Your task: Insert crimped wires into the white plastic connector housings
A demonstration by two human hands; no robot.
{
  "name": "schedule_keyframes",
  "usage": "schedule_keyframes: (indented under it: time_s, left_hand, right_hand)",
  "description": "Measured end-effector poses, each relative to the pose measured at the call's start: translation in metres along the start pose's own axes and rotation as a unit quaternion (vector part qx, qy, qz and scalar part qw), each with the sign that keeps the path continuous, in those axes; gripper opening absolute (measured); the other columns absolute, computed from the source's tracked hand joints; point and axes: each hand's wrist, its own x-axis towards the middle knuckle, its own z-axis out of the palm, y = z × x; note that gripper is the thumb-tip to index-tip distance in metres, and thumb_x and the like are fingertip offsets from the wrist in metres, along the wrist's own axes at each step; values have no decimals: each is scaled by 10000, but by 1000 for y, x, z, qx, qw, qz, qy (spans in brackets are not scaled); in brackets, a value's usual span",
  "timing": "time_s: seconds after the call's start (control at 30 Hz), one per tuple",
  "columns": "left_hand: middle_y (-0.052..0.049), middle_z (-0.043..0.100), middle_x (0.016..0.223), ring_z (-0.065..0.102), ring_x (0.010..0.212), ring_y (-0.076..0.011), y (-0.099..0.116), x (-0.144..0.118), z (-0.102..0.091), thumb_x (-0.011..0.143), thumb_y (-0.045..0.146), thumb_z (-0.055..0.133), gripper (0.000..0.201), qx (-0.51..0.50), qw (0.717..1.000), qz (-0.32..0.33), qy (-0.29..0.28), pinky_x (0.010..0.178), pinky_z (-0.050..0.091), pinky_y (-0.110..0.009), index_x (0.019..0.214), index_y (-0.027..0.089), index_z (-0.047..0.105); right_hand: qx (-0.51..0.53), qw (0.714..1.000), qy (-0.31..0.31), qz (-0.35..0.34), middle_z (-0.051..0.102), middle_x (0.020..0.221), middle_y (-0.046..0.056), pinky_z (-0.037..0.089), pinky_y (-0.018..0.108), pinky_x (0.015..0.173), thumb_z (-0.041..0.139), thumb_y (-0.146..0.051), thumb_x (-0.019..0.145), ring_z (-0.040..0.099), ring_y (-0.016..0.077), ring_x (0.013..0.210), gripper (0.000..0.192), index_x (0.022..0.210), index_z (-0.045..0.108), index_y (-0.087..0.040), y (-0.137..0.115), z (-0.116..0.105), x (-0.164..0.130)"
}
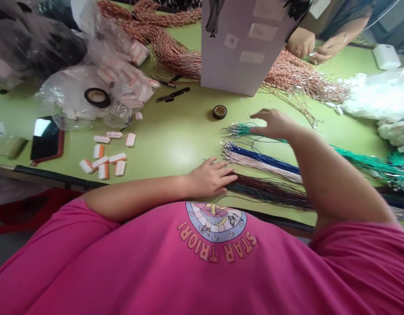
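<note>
My left hand point(210, 178) lies with its fingers spread at the left ends of a bundle of brown wires point(254, 183). Dark green wires point(254, 191) run just below that bundle. My right hand point(272, 124) is over the tips of a green wire bundle point(240, 130), its thumb and fingers curved apart with a gap between them. Whether the thumb touches the green wires is hard to see. Between my two hands lie blue wires point(261, 160) and pale pink wires point(259, 166), side by side, their metal-tipped ends pointing left.
A roll of black tape point(219, 112), a knife point(173, 95) and a tall pale box point(236, 52) stand or lie farther back. Orange-and-white connectors point(103, 170), a phone point(47, 138) and plastic bags point(70, 94) occupy the left. Another person's hands point(302, 43) work behind the box.
</note>
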Motion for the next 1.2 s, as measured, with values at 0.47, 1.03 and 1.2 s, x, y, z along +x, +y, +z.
schedule_keyframes:
  time_s: [0.47,1.03,1.2]
  left_hand:
    - [-205,628,1172,590,1107,-316,-38,122,19,1020,280,329,427,69,994,3,-91,872,438,-418,1273,81,609]
    - [-121,626,938,598,902,-233,-68,72,12,1027,323,276,483,11,995,-9,-96,801,473,-375,1310,181,641]
    - [-136,629,997,591,945,-251,-55,77,2,1015,457,346,523,44,991,-42,-120,822,484,-383,1321,163,652]
  right_hand:
    - [-81,990,29,113,681,1055,192,437,419,805,378,-386,946,606,338,957,366,1045,658,-171,5,37,-52]
    - [1,995,80,54,613,1253,130,400,447,948,550,-374,914,525,306,1080,410,1267,674,-206,-10,19,-84]
    - [-15,997,52,47,622,1255,126,407,445,941,552,-338,900,531,307,1080,408,1268,687,-228,3,17,-113]
